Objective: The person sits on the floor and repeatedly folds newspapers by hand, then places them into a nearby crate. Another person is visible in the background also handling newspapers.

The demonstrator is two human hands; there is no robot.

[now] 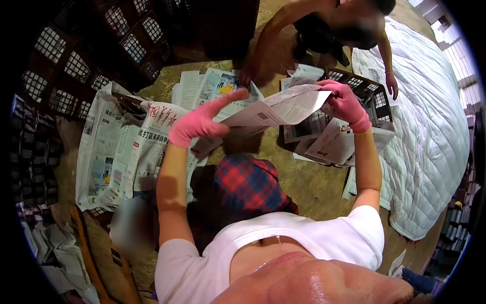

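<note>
My right hand (346,105), in a pink fingerless glove, pinches the right end of a newspaper sheet (275,112) held up before me. The sheet is creased and sags in the middle. My left hand (203,119), gloved the same way, is at the sheet's left end with thumb and fingers spread wide; whether it touches the paper is unclear. Below and left of it, newspaper (114,159) drapes over a dark crate, most of which is hidden. To the right, a dark lattice-sided crate (379,99) has newspaper sheets (334,142) in and over its near side.
Beyond my left hand lies a newspaper pile (210,85), with a co-worker's hand (246,74) at it. Their other hand (392,86) hangs beside a white quilted cover (421,125). Dark lattice crates (76,64) are stacked at upper left. My plaid-covered knee (250,186) is below the sheet.
</note>
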